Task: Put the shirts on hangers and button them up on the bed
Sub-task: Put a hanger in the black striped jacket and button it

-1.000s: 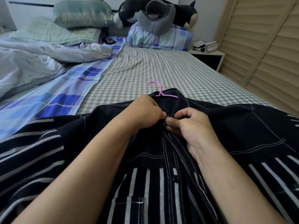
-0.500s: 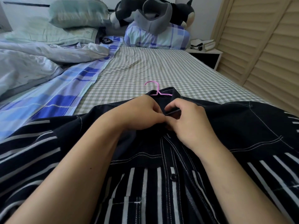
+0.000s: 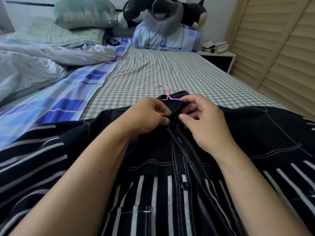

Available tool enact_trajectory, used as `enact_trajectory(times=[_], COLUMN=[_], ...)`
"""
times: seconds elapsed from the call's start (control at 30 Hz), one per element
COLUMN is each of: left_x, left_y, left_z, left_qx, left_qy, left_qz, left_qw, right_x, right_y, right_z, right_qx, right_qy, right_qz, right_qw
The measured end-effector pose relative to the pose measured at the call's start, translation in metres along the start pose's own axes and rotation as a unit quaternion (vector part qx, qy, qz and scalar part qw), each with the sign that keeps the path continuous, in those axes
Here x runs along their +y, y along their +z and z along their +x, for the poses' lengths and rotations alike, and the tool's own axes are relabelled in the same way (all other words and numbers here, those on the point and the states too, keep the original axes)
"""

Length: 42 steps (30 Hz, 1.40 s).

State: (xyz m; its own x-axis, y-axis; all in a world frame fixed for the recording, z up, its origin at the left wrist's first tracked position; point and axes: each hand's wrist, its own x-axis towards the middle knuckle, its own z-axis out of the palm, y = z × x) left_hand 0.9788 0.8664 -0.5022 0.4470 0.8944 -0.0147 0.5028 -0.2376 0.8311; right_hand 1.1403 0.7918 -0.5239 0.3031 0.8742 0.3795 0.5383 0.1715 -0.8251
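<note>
Bed [image 3: 170,72] w/ green-white checked sheet carries the black striped shirt [image 3: 247,133], spread flat across the near end, front up. Pink hanger [image 3: 166,95] sits inside it, hook poking out past the collar. Left hand [image 3: 146,116] pinches the placket edge just below the collar; right hand [image 3: 202,120] pinches the opposite edge, fingers curled on fabric. 1 button [image 3: 184,185] lower down the placket.

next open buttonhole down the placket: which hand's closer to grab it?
Right, probably. The right hand sits directly above the buttonhole on the shirt placket; the left hand pinches the collar edge, further off.
</note>
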Motion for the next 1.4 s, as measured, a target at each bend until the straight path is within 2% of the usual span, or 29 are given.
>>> enact_trajectory(times=[0.13, 0.33, 0.5, 0.63, 0.9, 1.07, 1.13, 1.2, 1.23, 1.33, 1.4], left_x=[-0.001, -0.004, -0.007, -0.01, -0.012, -0.012, -0.01, -0.01, -0.009, -0.008, -0.006], left_y=[0.0, -0.001, -0.004, -0.003, -0.002, 0.0, 0.002, 0.005, 0.005, 0.002, -0.001], left_z=[-0.001, 0.0, 0.0, 0.002, 0.004, 0.007, 0.008, 0.01, 0.01, 0.005, 0.002], left_qx=[-0.01, -0.079, -0.111, -0.121, -0.125, -0.118, -0.077, -0.029, -0.02, -0.051, -0.075], left_qy=[-0.012, -0.013, -0.018, -0.03, -0.033, -0.024, -0.003, 0.026, 0.044, 0.119, 0.154], left_qz=[-0.012, -0.026, -0.069, -0.104, -0.137, -0.118, -0.077, -0.058, -0.066, -0.036, 0.046], left_qw=[1.0, 0.996, 0.991, 0.987, 0.982, 0.986, 0.994, 0.998, 0.997, 0.991, 0.984], right_x=[0.003, 0.006, 0.01, 0.01, 0.007, 0.009, 0.013, 0.016, 0.017, 0.012, 0.007], right_y=[0.001, 0.002, 0.003, -0.001, 0.011, 0.01, 0.008, 0.008, 0.007, -0.002, -0.009], right_z=[0.0, 0.002, 0.003, 0.003, -0.001, 0.001, 0.002, 0.004, 0.005, 0.01, 0.011], right_qx=[0.006, 0.031, -0.066, -0.092, -0.033, -0.059, -0.078, -0.047, -0.003, 0.149, 0.138], right_qy=[-0.013, -0.03, -0.039, 0.007, -0.046, -0.036, -0.014, 0.016, 0.034, 0.127, 0.2], right_qz=[-0.004, -0.041, -0.083, -0.011, -0.095, -0.095, -0.082, -0.039, 0.0, 0.152, 0.233], right_qw=[1.0, 0.998, 0.994, 0.996, 0.994, 0.993, 0.993, 0.998, 0.999, 0.969, 0.942])
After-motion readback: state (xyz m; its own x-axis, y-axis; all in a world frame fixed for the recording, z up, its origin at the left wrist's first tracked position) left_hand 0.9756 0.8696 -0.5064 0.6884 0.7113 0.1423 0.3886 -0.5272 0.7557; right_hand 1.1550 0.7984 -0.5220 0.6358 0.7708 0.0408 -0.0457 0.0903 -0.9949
